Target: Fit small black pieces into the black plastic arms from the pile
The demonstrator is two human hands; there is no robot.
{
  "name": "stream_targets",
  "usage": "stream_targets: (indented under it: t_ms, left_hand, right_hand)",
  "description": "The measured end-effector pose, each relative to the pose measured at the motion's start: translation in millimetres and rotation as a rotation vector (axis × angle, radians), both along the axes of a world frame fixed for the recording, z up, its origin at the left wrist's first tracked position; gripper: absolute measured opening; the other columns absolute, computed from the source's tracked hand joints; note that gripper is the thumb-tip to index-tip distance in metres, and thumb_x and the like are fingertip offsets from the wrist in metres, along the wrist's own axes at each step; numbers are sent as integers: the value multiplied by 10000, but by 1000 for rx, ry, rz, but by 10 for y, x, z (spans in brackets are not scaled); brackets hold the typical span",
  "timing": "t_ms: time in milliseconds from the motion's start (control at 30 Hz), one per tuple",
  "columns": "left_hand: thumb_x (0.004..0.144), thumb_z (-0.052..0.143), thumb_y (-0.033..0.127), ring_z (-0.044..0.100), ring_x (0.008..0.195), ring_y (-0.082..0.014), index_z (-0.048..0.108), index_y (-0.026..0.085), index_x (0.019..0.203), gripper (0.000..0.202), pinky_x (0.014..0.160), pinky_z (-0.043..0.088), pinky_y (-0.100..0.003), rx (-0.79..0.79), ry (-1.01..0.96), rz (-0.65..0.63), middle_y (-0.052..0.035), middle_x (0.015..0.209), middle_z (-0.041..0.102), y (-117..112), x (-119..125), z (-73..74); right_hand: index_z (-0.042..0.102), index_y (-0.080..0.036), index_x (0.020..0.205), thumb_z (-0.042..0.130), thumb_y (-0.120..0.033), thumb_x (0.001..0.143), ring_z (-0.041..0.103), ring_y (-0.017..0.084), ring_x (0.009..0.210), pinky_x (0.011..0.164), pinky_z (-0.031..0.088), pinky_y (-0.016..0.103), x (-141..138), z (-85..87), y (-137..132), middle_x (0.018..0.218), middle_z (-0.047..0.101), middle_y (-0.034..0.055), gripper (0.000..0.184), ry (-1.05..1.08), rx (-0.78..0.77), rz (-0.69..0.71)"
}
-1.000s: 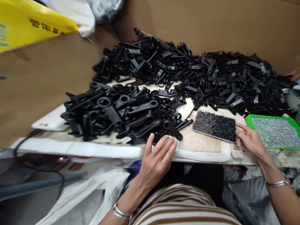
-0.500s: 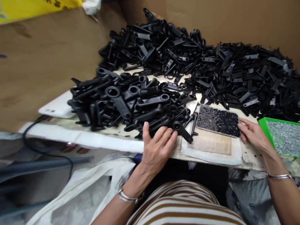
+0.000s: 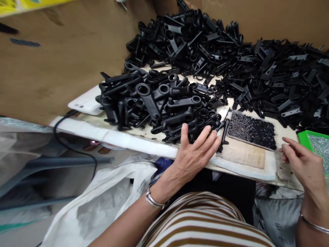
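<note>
Levers [image 3: 152,107] lie heaped directly beyond the left hand [image 3: 192,157], the nearer one, spread at their front edge; the right hand [image 3: 305,164], curled, stands just beside the tray [image 3: 252,142], whose long axis points toward it; any pinch cannot be told.

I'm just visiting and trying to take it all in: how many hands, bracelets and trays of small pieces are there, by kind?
Hands: 2 (left hand, right hand)
Bracelets: 2 (left bracelet, right bracelet)
Trays: 2 (tray of black pieces, green tray)
Total: 6
</note>
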State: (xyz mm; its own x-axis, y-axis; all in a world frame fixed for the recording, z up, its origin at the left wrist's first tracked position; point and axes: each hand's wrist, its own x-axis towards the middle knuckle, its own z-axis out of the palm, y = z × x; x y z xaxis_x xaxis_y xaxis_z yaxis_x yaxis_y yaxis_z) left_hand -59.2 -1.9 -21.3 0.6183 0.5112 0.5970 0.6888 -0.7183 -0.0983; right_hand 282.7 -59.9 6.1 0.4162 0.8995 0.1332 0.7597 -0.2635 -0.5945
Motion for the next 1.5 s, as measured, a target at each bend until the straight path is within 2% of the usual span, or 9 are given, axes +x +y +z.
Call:
stream_targets:
  t_ms: [367, 467, 567, 700, 867, 967, 1033, 1167, 1500]
  left_hand:
    - [976, 391, 73, 556, 1264, -274, 626, 120, 1101, 270, 1146, 106, -739, -10, -5, -77, -109, 1132, 696, 195, -39, 0]
    - [987, 393, 94, 539, 1280, -270, 596, 110, 1125, 246, 1152, 158, -718, 6, -30, -101, -107, 1126, 690, 151, -62, 67]
    - [987, 386, 98, 605, 1154, -221, 569, 121, 1174, 263, 1129, 356, -579, -74, -57, -194, -94, 1070, 691, 67, -4, 128]
    - [974, 477, 183, 639, 954, -191, 569, 125, 1208, 259, 848, 563, -332, -384, -230, -297, -109, 1020, 684, -71, 200, 103]
    - [900, 629, 318, 666, 950, -197, 627, 168, 1226, 359, 838, 562, -316, -1188, -771, -327, -100, 1100, 704, -173, 379, 19]
    - [858, 669, 430, 676, 909, -196, 682, 149, 1155, 410, 823, 574, -337, -1688, -1167, -264, -84, 1006, 724, -189, 391, 3]
    - [786, 745, 454, 677, 867, -183, 708, 140, 1097, 444, 821, 582, -353, -1895, -1368, -239, -66, 908, 726, -194, 391, 3]
    - [648, 870, 376, 673, 770, -148, 742, 133, 992, 441, 793, 593, -343, -2047, -1493, -234, -35, 771, 714, -215, 409, 9]
    - [625, 881, 358, 678, 755, -154, 754, 133, 963, 426, 791, 595, -362, -2017, -1512, -176, -35, 753, 722, -262, 416, -18]
  right_hand:
    - [708, -228, 1158, 649, -457, 853, 616, 159, 640, 707, 529, 323, -421, 19, -394, 729, 679, 24, 385, 187, 101, -72]
    - [717, -240, 1131, 672, -393, 851, 594, 135, 589, 627, 541, 295, -614, -28, -400, 745, 698, 15, 323, 340, 97, 13]
    - [683, -262, 1195, 678, -363, 850, 636, 138, 626, 558, 565, 289, -891, -35, -356, 971, 736, 51, 360, 593, 82, 202]
    - [654, -269, 1241, 682, -332, 858, 676, 155, 680, 633, 603, 323, -1135, -61, -270, 898, 733, 32, 390, 792, 55, 323]
    - [719, -224, 1087, 699, -371, 841, 668, 144, 604, 654, 598, 313, -1111, -163, -191, 709, 715, 10, 287, 906, 106, 71]
    - [723, -199, 1041, 742, -394, 783, 658, 152, 578, 613, 592, 313, -1075, -196, -159, 671, 699, 15, 324, 963, 135, 6]
    - [722, -197, 1026, 755, -397, 762, 649, 144, 562, 605, 589, 306, -1073, -202, -142, 663, 694, 13, 334, 976, 132, -8]
    - [716, -198, 1016, 765, -394, 749, 640, 127, 535, 586, 581, 284, -1095, -203, -117, 643, 689, 4, 335, 1008, 137, -12]
    - [708, -197, 1085, 731, -414, 786, 655, 141, 582, 635, 596, 316, -1103, -213, -99, 668, 694, 11, 371, 984, 89, 47]
